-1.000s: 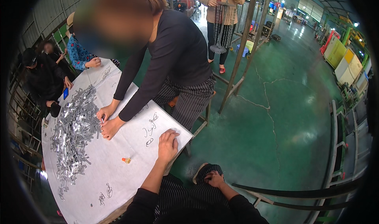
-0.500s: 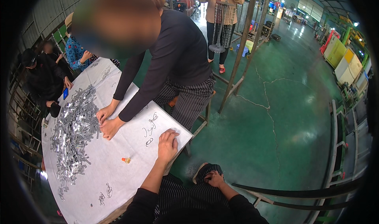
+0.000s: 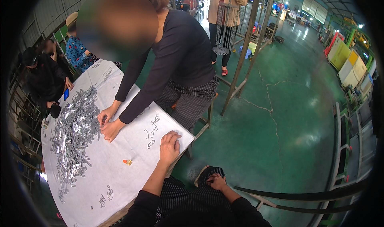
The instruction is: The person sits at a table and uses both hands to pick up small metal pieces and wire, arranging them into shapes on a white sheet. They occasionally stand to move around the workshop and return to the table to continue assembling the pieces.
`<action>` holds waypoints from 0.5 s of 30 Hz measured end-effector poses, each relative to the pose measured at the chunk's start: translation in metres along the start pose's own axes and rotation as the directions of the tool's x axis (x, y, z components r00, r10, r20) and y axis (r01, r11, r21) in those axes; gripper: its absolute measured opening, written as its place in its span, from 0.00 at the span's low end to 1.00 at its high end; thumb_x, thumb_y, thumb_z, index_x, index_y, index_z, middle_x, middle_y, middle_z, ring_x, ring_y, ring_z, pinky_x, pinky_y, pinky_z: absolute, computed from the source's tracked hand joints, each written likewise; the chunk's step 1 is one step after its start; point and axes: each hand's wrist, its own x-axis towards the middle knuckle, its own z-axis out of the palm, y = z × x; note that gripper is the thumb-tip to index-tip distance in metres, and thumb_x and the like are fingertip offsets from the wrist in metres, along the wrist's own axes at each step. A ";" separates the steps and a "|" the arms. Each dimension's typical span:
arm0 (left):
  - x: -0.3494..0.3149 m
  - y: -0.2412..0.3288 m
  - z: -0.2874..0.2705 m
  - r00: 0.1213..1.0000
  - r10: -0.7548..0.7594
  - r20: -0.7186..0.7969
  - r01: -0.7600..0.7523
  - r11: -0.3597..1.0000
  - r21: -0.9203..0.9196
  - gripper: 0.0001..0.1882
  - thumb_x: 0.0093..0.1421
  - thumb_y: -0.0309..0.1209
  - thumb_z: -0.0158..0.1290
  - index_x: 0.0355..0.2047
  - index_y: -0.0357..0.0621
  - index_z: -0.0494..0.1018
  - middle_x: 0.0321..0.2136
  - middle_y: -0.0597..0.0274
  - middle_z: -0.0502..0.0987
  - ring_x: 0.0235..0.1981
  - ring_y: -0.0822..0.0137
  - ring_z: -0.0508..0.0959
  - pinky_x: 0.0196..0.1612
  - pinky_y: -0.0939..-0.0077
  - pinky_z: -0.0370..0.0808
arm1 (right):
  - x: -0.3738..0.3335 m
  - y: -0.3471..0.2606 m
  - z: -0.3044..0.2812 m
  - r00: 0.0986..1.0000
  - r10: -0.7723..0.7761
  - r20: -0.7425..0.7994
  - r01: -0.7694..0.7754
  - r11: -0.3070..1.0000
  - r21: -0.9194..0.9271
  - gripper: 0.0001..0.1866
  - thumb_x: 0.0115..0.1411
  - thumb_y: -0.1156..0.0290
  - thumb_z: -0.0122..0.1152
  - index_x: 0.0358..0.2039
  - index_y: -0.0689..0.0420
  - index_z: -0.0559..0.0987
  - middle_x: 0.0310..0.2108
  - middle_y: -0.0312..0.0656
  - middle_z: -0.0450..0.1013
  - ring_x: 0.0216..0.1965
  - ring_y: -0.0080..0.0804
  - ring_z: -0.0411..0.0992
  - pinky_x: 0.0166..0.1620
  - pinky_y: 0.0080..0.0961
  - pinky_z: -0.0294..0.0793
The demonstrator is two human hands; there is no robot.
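My left hand (image 3: 170,147) rests on the white cloth of the table (image 3: 138,183), close to its right corner. Its fingers are loosely bent and hold nothing I can see. Lower right, my right hand (image 3: 216,181) lies on my striped trouser leg beside my shoe (image 3: 203,175), fingers slack. Thin dark curled pieces (image 3: 151,131) lie just left of my left hand. Further left is a small bottle with an orange cap (image 3: 127,162). A big heap of flat silvery metal pieces (image 3: 76,135) covers the table's left part, and a co-worker's hands (image 3: 108,125) work at its right edge.
The co-worker in a dark top (image 3: 176,47) leans over the table's far right side. More people sit at the far left, near a blue phone (image 3: 66,94). A metal post frame (image 3: 240,59) stands beyond the corner. A curved dark rail (image 3: 304,196) runs at my right.
My two hands stay where they were. The co-worker's head and fingers have shifted slightly at the heap. At the far left a seated person has raised a hand toward the head.
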 end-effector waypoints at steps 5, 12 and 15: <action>-0.001 -0.001 0.000 1.000 -0.007 0.002 0.007 1.000 -0.005 0.13 0.45 0.20 0.48 0.34 0.42 0.72 0.38 0.56 0.70 0.44 0.57 0.68 0.48 0.65 0.63 | -0.001 -0.002 -0.001 1.000 0.000 0.011 0.000 1.000 -0.004 0.16 0.49 0.53 0.54 0.39 0.38 0.77 0.53 0.23 0.61 0.60 0.27 0.47 0.54 0.69 0.41; 0.000 0.000 0.000 1.000 -0.004 0.003 0.004 1.000 0.007 0.13 0.45 0.20 0.48 0.34 0.42 0.72 0.38 0.57 0.70 0.44 0.57 0.68 0.49 0.65 0.63 | 0.000 -0.001 0.000 1.000 0.000 -0.002 0.000 1.000 0.001 0.15 0.48 0.54 0.55 0.38 0.37 0.78 0.51 0.23 0.62 0.60 0.28 0.48 0.54 0.70 0.40; 0.000 -0.001 0.000 1.000 -0.003 0.004 0.003 1.000 0.010 0.13 0.45 0.20 0.48 0.34 0.43 0.71 0.38 0.58 0.70 0.44 0.58 0.68 0.49 0.65 0.62 | -0.001 -0.002 -0.001 1.000 0.003 0.000 -0.003 1.000 0.004 0.15 0.48 0.54 0.55 0.38 0.37 0.78 0.51 0.23 0.62 0.60 0.28 0.48 0.54 0.70 0.41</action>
